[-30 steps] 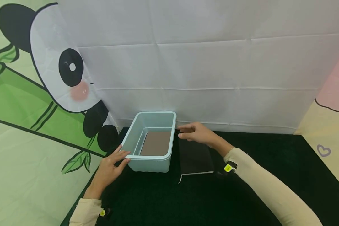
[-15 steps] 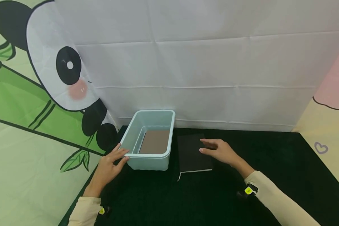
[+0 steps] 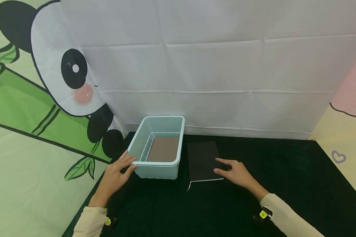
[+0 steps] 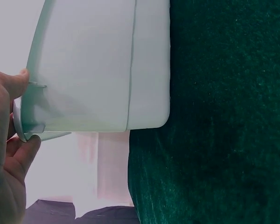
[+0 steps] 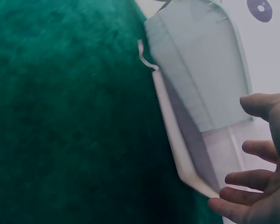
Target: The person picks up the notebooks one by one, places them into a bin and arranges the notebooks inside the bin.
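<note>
A light blue plastic bin (image 3: 158, 171) stands on the dark green cloth, with a flat brownish panel (image 3: 163, 149) on its floor. My left hand (image 3: 115, 176) holds the bin's near left corner, thumb and fingers around the rim, as the left wrist view also shows at the rim (image 4: 19, 116). Right of the bin lies a closed black notebook (image 3: 203, 161) with pale page edges and a ribbon marker (image 3: 189, 187). My right hand (image 3: 237, 172) is over the notebook's right edge, fingers spread and thumb apart, holding nothing.
Dark green cloth (image 3: 284, 177) covers the table. Behind it hangs a creased white backdrop (image 3: 210, 72), close to the bin's far side. A panda print (image 3: 53, 72) fills the left side, and a printed panel (image 3: 344, 131) stands at the right.
My right hand has moved from the bin's far right side back toward me and to the right, to the notebook's right edge. My left hand stays on the bin's corner.
</note>
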### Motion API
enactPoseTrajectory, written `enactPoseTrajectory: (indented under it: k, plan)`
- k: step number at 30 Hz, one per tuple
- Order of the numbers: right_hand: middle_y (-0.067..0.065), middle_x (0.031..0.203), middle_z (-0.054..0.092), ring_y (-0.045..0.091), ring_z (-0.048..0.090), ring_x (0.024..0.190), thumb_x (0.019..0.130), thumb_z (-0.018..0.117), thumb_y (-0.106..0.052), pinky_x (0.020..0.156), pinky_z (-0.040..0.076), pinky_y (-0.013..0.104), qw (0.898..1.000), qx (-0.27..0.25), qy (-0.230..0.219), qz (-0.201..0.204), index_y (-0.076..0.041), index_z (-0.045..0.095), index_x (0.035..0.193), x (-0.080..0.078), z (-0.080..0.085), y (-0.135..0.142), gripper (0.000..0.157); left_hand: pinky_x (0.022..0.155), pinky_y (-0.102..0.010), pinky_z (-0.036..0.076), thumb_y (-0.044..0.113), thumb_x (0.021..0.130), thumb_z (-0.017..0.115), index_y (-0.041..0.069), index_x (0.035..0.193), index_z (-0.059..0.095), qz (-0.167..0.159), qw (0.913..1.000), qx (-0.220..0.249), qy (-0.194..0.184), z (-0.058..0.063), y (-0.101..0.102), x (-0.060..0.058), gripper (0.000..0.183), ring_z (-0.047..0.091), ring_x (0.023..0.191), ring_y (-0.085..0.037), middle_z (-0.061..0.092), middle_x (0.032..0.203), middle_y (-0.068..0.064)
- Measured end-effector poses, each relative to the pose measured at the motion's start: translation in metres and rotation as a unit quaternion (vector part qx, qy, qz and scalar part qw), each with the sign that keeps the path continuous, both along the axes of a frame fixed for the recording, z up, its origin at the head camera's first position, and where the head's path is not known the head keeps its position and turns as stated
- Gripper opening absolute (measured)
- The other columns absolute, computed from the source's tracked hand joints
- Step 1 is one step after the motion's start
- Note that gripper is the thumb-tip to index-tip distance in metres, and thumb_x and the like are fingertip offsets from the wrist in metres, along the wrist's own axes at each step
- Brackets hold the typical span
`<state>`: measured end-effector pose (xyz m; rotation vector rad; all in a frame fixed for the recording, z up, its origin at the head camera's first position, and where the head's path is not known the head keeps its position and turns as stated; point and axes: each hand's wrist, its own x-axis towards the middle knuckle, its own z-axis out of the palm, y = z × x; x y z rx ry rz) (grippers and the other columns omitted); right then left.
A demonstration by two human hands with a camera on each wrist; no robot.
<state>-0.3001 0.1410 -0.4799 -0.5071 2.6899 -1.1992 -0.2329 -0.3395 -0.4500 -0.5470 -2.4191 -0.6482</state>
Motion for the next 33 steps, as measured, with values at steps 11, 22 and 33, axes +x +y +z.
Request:
enactPoseTrajectory:
  k: [11, 22, 33]
  plan:
    - [0.005, 0.083, 0.059, 0.012, 0.047, 0.047, 0.092, 0.072, -0.049, 0.049, 0.045, 0.026, 0.999, 0.032, -0.008, -0.017, -0.020, 0.055, 0.148, 0.000, -0.020, 0.001, 0.065, 0.093, -0.060, 0.051, 0.007, 0.087, 0.079, 0.003, 0.122, 0.074, 0.003, 1.0000, 0.000, 0.003, -0.001, 0.000, 0.000, 0.036, 0.055, 0.131, -0.045, 0.072, 0.124, -0.017]
    - [0.016, 0.130, 0.061, 0.013, 0.048, 0.050, 0.094, 0.072, -0.046, 0.061, 0.047, 0.032, 1.000, 0.027, 0.001, -0.002, -0.015, 0.057, 0.146, 0.001, -0.027, 0.000, 0.063, 0.094, -0.060, 0.051, 0.007, 0.087, 0.080, 0.004, 0.124, 0.074, 0.003, 1.0000, 0.002, 0.003, 0.000, 0.000, 0.000, 0.038, 0.054, 0.132, -0.044, 0.072, 0.124, -0.017]
    - [0.022, 0.146, 0.056, 0.042, 0.052, 0.135, 0.093, 0.072, -0.046, 0.110, 0.039, 0.065, 0.998, 0.043, 0.039, 0.015, -0.011, 0.058, 0.144, 0.002, -0.031, -0.005, 0.064, 0.094, -0.061, 0.051, 0.008, 0.089, 0.078, 0.004, 0.125, 0.073, 0.008, 1.0000, -0.004, 0.000, -0.002, -0.002, 0.000, 0.036, 0.055, 0.133, -0.042, 0.071, 0.128, -0.015]
